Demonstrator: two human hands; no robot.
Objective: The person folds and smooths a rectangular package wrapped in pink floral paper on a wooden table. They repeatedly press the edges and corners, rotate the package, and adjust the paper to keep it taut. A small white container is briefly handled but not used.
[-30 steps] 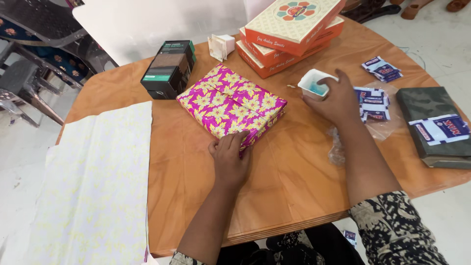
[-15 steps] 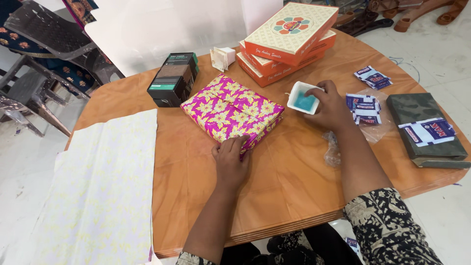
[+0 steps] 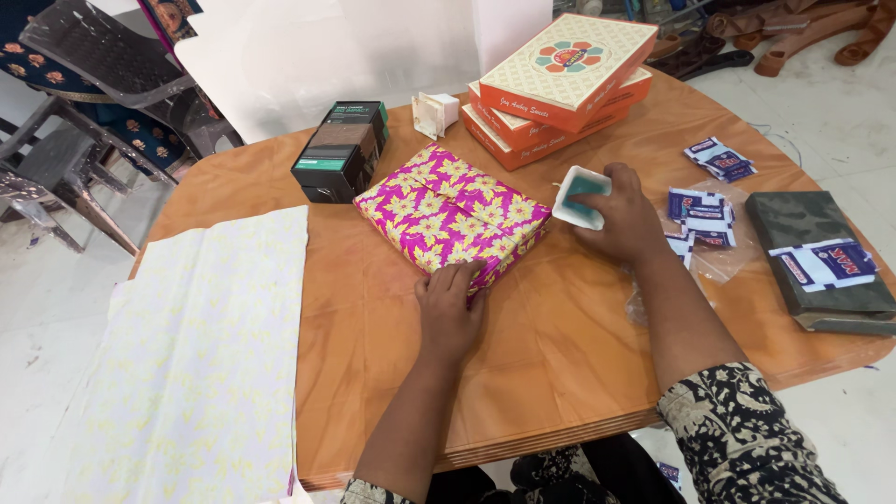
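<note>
on the table, left hand (image 3: 448, 313) presses flat on the wrapped box (image 3: 452, 217); right hand (image 3: 623, 219) grips a white tub (image 3: 580, 197)

left hand (image 3: 451, 308) pressing wrapped box (image 3: 453, 213) | right hand (image 3: 621, 217) tilting white tub (image 3: 581, 197)

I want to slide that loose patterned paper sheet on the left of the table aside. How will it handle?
The pale wrapping-paper sheet is probably light and floppy: it lies thin and flat, and its near end seems to overhang the table edge, so it would likely droop when lifted. Pushed from one edge, it may buckle rather than slide.
</note>
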